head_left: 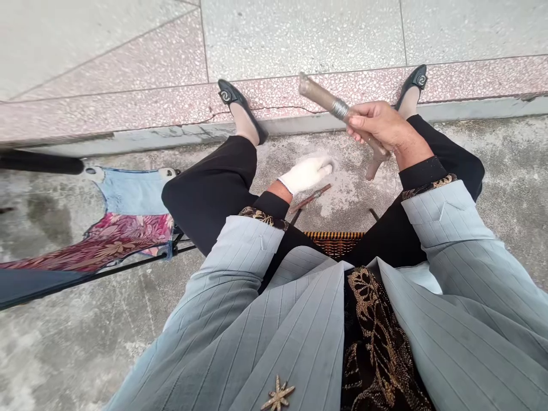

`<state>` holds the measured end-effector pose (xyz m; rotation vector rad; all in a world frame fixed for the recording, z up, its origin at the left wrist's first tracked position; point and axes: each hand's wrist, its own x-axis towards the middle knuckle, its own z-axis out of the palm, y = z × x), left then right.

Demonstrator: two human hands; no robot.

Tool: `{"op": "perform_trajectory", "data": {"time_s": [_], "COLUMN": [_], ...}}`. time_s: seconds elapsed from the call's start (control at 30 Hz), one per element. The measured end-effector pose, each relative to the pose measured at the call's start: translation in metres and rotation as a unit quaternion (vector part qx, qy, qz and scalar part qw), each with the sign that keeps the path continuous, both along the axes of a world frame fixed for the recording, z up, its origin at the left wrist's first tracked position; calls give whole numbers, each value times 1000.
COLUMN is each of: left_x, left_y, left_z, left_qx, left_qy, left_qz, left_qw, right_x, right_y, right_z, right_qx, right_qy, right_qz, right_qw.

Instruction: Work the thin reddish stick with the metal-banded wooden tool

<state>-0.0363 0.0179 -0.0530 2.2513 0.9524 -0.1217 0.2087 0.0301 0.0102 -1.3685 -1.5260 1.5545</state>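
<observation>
My right hand (pixel 372 128) is bare and wrapped round a wooden tool (pixel 319 94). Shiny wire binds the tool's shaft just beyond my fingers, and its lower end is forked or bent. It is raised above the ground and tilted up to the left. My left hand (pixel 303 174) wears a white glove and is low over the concrete between my legs. Its fingers are curled closed; a small greyish patch shows at the fingertips, too unclear to name. Just below that glove lies a thin reddish-brown stick-like tool (pixel 314 197) with a band round it.
Beneath me is a woven seat (pixel 334 242). A folding chair (pixel 132 228) with blue and red floral cloth stands at the left, close to my knee. Ahead, a low concrete step edge (pixel 299 132) runs across, with my black shoes (pixel 242 105) on the speckled tiles.
</observation>
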Motion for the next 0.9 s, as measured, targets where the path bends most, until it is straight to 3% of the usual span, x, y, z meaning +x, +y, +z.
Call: {"op": "perform_trajectory", "data": {"time_s": [0.1,0.23,0.4,0.5,0.6,0.77,0.9], "left_x": [0,-1,-4,-8,-13,-21,-22], "left_y": [-6,-11,-10,-6,-1,7,15], "left_z": [-3,2,8,12,17,20,20], "left_qx": [0,43,119,147,145,146,148], "left_qy": [5,1,9,21,49,64,57], "left_qz": [-30,-44,-61,-50,-55,-49,11], "left_qw": [1000,998,991,988,987,986,987], "right_x": [2,3,-9,-20,-26,-24,-17], "right_y": [5,10,8,4,-1,-5,-6], "right_z": [-11,-23,-19,-15,-20,-33,-21], "right_qx": [2,14,36,33,9,-104,-172], "right_qy": [-71,-173,-365,-416,-410,-301,-146], "right_qz": [-54,-53,23,116,220,311,383], "right_qw": [996,983,930,901,885,895,896]}}
